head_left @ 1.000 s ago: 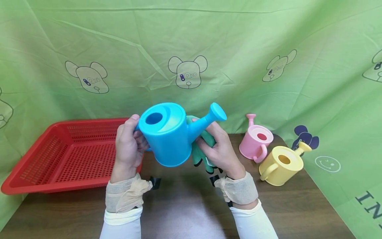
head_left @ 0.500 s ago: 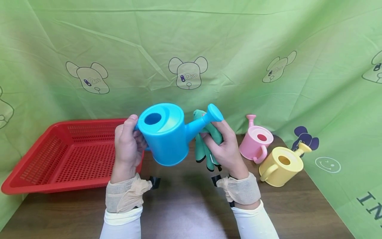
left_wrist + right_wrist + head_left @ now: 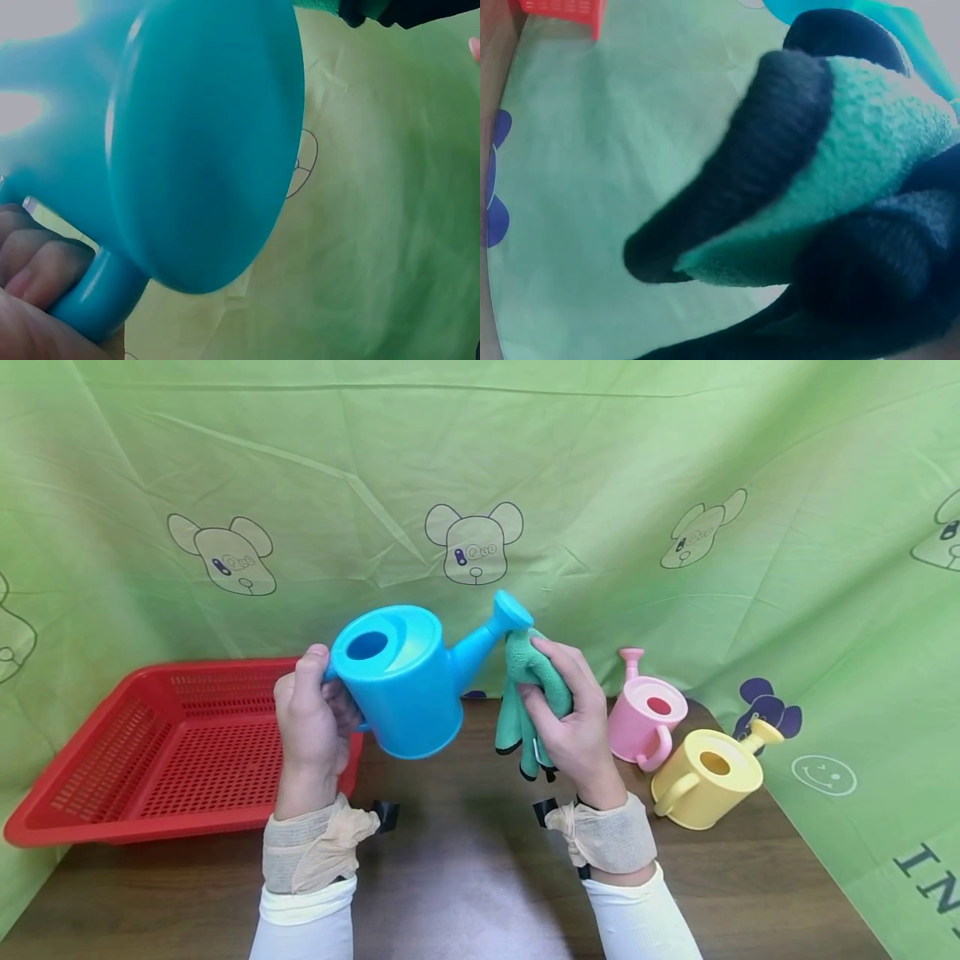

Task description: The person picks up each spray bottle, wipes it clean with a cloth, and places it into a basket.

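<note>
My left hand (image 3: 313, 731) grips the handle of a blue watering can (image 3: 405, 693), held up over the table with its spout pointing right and upward. In the left wrist view the fingers curl through the can's handle (image 3: 101, 300), and the can's base faces that camera. My right hand (image 3: 573, 718) pinches a folded green cloth (image 3: 543, 681) with dark edging, thumb on the near side. The cloth's top is right at the flared spout head (image 3: 512, 612). Dark-edged folds of the cloth (image 3: 870, 142) fill much of the right wrist view.
A red perforated basket (image 3: 90, 756) stands on the brown table (image 3: 465, 877) at the left. To the right are a pink watering can (image 3: 630, 718) and a yellow watering can (image 3: 697, 797). A green printed curtain (image 3: 360, 468) hangs behind and along the right.
The blue watering can has risen slightly and shifted left, its spout tipping further up. The green cloth has moved from behind the spout's base out to the spout head.
</note>
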Demonstrator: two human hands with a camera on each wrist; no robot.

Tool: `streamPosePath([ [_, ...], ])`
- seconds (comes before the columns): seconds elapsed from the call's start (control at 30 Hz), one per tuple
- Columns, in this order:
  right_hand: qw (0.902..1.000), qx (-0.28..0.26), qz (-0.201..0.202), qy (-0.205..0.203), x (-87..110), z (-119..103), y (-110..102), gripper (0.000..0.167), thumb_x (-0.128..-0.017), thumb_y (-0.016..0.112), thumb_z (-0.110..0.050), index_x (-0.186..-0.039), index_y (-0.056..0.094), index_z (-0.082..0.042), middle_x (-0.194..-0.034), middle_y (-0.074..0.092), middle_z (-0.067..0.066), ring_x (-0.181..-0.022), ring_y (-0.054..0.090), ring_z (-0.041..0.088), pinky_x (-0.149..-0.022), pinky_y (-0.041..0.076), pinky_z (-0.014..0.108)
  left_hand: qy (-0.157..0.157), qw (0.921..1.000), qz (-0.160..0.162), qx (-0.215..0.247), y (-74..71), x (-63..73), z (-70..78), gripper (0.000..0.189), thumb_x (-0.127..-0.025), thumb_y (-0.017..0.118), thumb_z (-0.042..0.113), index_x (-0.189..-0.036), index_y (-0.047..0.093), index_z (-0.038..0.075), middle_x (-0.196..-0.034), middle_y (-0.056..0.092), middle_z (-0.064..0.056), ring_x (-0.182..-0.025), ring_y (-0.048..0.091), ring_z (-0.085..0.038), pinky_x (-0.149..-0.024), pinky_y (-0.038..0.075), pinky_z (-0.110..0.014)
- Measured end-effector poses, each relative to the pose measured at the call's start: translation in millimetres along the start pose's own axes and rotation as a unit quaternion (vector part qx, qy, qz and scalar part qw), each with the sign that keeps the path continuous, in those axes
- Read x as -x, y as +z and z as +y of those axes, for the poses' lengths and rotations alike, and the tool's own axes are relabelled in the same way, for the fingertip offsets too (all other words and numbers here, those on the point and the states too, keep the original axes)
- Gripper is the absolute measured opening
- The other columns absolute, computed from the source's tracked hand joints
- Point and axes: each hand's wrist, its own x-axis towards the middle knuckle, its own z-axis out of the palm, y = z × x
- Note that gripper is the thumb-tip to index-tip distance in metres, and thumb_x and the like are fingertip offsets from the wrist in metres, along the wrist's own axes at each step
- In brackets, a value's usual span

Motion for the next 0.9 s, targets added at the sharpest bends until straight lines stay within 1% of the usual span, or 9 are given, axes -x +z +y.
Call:
streamPosePath([
  [0.07, 0.9999, 0.001, 0.010, -0.003, -0.3, -0.4, -0.1, 0.051, -0.091, 0.067, 0.009, -0.140, 0.062, -0.002, -0.136, 0.064, -0.001, -0.126, 0.059, 0.019, -0.108, 0.048, 0.031, 0.005, 0.9997, 0.016, -0.016, 0.7, -0.4, 0.0, 0.055, -0.105, 0.047, 0.023, -0.052, 0.034, 0.014, -0.044, 0.033, 0.006, -0.041, 0.022, -0.013, -0.041, 0.017, -0.027],
  [0.17, 0.9997, 0.013, 0.022, -0.007, -1.2, -1.2, -0.4, 0.049, -0.092, 0.067, 0.009, -0.140, 0.063, -0.002, -0.135, 0.065, 0.007, -0.126, 0.059, 0.021, -0.108, 0.048, 0.031, 0.017, 0.9983, 0.029, -0.048, 1.5, -0.5, -0.4, 0.055, -0.106, 0.048, 0.021, -0.053, 0.035, 0.013, -0.044, 0.034, 0.005, -0.040, 0.025, -0.012, -0.041, 0.020, -0.023],
  [0.3, 0.9984, 0.049, 0.027, -0.008, -1.6, -0.2, -0.8, 0.047, -0.094, 0.067, 0.007, -0.139, 0.064, -0.004, -0.133, 0.065, 0.019, -0.126, 0.059, 0.021, -0.109, 0.049, 0.030, 0.032, 0.9961, 0.024, -0.079, 2.4, 0.9, -0.5, 0.055, -0.106, 0.049, 0.021, -0.054, 0.037, 0.011, -0.045, 0.036, 0.005, -0.040, 0.027, -0.012, -0.042, 0.022, -0.023],
  [0.4, 0.9971, 0.068, 0.033, -0.006, -1.9, 0.6, -0.9, 0.047, -0.094, 0.067, 0.006, -0.139, 0.065, -0.006, -0.131, 0.065, 0.019, -0.125, 0.060, 0.021, -0.107, 0.049, 0.029, 0.041, 0.9942, 0.017, -0.098, 3.0, 2.4, 0.4, 0.056, -0.106, 0.050, 0.021, -0.053, 0.036, 0.008, -0.044, 0.035, 0.005, -0.041, 0.027, -0.012, -0.042, 0.022, -0.024],
  [0.47, 0.9964, 0.077, 0.036, -0.005, -2.5, 0.4, -0.9, 0.047, -0.094, 0.068, 0.005, -0.140, 0.065, -0.006, -0.131, 0.064, 0.019, -0.124, 0.060, 0.022, -0.107, 0.049, 0.029, 0.049, 0.9912, 0.016, -0.122, 3.2, 3.3, 1.3, 0.057, -0.106, 0.051, 0.021, -0.053, 0.035, 0.005, -0.044, 0.034, 0.005, -0.042, 0.027, -0.012, -0.042, 0.023, -0.024],
  [0.57, 0.9955, 0.087, 0.037, -0.003, -3.2, 0.3, -1.2, 0.046, -0.095, 0.068, 0.004, -0.139, 0.065, -0.007, -0.131, 0.064, 0.019, -0.123, 0.060, 0.024, -0.106, 0.049, 0.027, 0.068, 0.9823, 0.014, -0.174, 2.6, 4.4, 2.2, 0.058, -0.105, 0.051, 0.022, -0.054, 0.035, 0.002, -0.045, 0.035, 0.005, -0.043, 0.029, -0.012, -0.044, 0.026, -0.025],
  [0.7, 0.9943, 0.101, 0.035, 0.001, -3.1, 0.9, -2.0, 0.044, -0.095, 0.068, 0.003, -0.139, 0.066, -0.006, -0.131, 0.064, 0.020, -0.123, 0.061, 0.025, -0.106, 0.048, 0.025, 0.113, 0.9639, 0.004, -0.241, -0.2, 5.5, 2.7, 0.056, -0.103, 0.051, 0.022, -0.054, 0.037, 0.000, -0.048, 0.036, 0.006, -0.047, 0.029, -0.012, -0.047, 0.028, -0.026],
  [0.8, 0.9940, 0.104, 0.034, 0.006, -2.5, 1.7, -2.8, 0.044, -0.095, 0.068, 0.004, -0.137, 0.067, -0.006, -0.131, 0.064, 0.019, -0.122, 0.061, 0.024, -0.106, 0.048, 0.024, 0.150, 0.9509, -0.006, -0.271, -2.8, 6.3, 3.1, 0.052, -0.100, 0.054, 0.019, -0.053, 0.038, 0.002, -0.048, 0.036, 0.005, -0.047, 0.028, -0.011, -0.048, 0.027, -0.025],
  [0.9, 0.9940, 0.105, 0.028, 0.011, -1.9, 1.5, -3.5, 0.043, -0.095, 0.069, 0.004, -0.137, 0.067, -0.007, -0.130, 0.064, 0.020, -0.121, 0.061, 0.024, -0.105, 0.048, 0.023, 0.186, 0.9404, -0.011, -0.285, -5.4, 6.6, 3.2, 0.049, -0.096, 0.055, 0.014, -0.051, 0.039, 0.004, -0.048, 0.035, 0.003, -0.047, 0.027, -0.010, -0.046, 0.025, -0.024],
])
